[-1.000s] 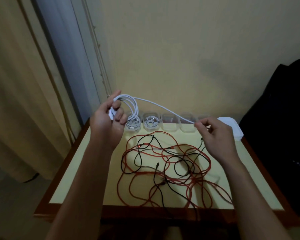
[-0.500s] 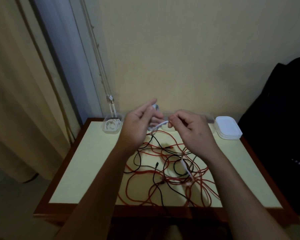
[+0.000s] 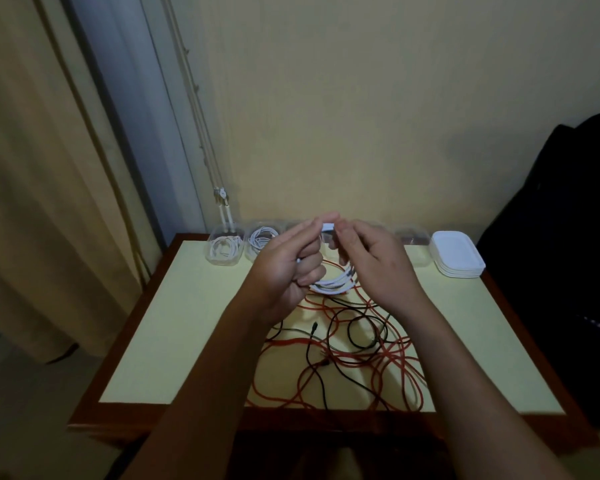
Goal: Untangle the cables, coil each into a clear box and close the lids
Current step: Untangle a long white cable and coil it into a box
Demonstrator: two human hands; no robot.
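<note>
Gripping one white cable coil (image 3: 331,285), left hand (image 3: 284,268) and right hand (image 3: 371,261) pinch its end.

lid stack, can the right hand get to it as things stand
Probably yes: the lid stack lies uncovered at the back right corner of the table, on the same side as the right hand. But that hand pinches the white cable coil, so it must let go first.

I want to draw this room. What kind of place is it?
Probably a room in a home: a long curtain hangs at the left, and a small wooden table stands against a plain painted wall.
</note>
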